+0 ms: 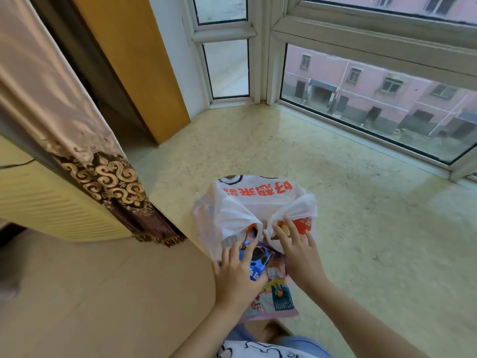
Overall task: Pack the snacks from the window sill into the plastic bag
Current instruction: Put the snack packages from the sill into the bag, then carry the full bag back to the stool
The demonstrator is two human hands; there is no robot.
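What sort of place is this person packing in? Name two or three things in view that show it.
Probably a room in a flat, at a bay window. The stone window sill runs beneath corner window panes, a patterned curtain hangs at the left, and a residential building shows outside.

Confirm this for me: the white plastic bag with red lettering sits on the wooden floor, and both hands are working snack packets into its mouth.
Not quite. The head view shows the white plastic bag sitting on the speckled stone window sill, not on the wooden floor. The rest holds: the left hand and right hand are at its mouth, with a blue snack packet and a pink snack packet partly inside.
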